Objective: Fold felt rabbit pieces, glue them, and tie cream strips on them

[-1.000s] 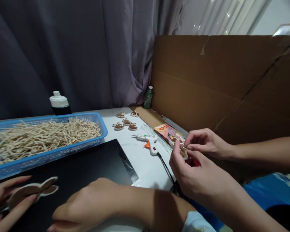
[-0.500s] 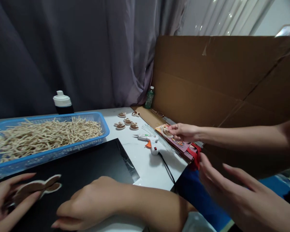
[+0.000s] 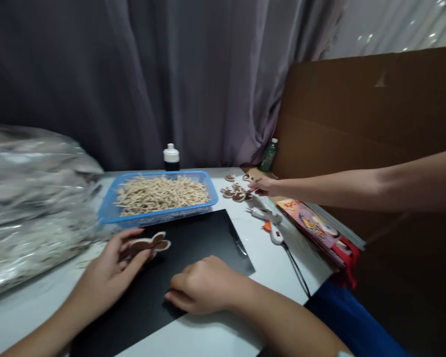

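My left hand (image 3: 124,258) pinches a brown felt piece (image 3: 158,244) with a white edge and two ear-like lobes, held above the black sheet (image 3: 204,233). My right hand (image 3: 204,285) is closed, its fingers curled down over the same sheet; whatever is in them, if anything, is hidden. Beyond the hands, a blue plastic basket (image 3: 113,213) holds a heap of short cream-coloured cord pieces (image 3: 163,193). To the right lies a white glue gun (image 3: 275,230) with an orange trigger and a black cable.
Another person's hand (image 3: 263,186) reaches in from the right to a group of brown-and-cream pieces (image 3: 228,192). Colourful booklets (image 3: 312,225) with a red ribbon lie at the right edge. A large clear bag (image 3: 33,208) stands left; a white-capped bottle (image 3: 171,156) is behind the basket.
The view has swung left, bringing the clear bag in. The other person's hand has moved from above the booklets to the brown pieces, and their second hand has left view. My left hand keeps the felt piece.
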The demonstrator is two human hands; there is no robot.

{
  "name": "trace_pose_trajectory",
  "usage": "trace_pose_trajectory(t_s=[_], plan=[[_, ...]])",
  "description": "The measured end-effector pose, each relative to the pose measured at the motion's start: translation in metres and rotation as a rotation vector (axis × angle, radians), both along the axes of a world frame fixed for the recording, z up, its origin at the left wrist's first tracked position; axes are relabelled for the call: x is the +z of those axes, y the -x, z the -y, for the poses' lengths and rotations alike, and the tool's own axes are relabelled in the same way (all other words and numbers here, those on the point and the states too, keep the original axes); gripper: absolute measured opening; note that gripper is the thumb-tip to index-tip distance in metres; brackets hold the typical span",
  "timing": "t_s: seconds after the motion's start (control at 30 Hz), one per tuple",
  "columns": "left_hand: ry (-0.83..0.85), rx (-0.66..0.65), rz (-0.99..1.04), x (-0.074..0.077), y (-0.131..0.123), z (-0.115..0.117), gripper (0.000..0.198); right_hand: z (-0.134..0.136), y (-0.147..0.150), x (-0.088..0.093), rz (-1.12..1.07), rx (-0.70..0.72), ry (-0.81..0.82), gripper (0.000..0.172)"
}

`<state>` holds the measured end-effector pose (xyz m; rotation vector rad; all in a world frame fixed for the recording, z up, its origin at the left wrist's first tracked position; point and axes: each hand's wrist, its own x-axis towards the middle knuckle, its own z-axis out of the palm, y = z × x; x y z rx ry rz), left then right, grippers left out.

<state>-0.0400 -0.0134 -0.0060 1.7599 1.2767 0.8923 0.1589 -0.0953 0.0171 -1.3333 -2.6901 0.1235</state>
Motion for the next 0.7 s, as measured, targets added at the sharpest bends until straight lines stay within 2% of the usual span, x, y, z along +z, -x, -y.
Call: trace_pose_trajectory(t_s=[0.07,0.2,0.3,0.4,0.7], plan=[[0.061,-0.020,0.163,0.003,-0.009,0.010,0.039,0.003,0.001,-0.005,-0.014,0.000,-0.033,0.027],[0.194,0.019,0.366,0.007,-0.017,0.023,0.041,0.009,0.003,-0.013,-0.076,-0.030,-0.059,0.025],[0.286,-0.005,0.394,0.007,-0.016,0.030,0.033,0.011,0.005,-0.018,-0.103,-0.043,-0.037,0.026],[0.290,-0.053,0.418,0.006,-0.015,0.034,0.031,0.011,0.006,-0.021,-0.105,-0.038,-0.012,0.026],[0.371,-0.027,0.412,0.007,-0.013,0.028,0.027,0.010,0.006,-0.020,-0.109,-0.033,-0.010,0.024]])
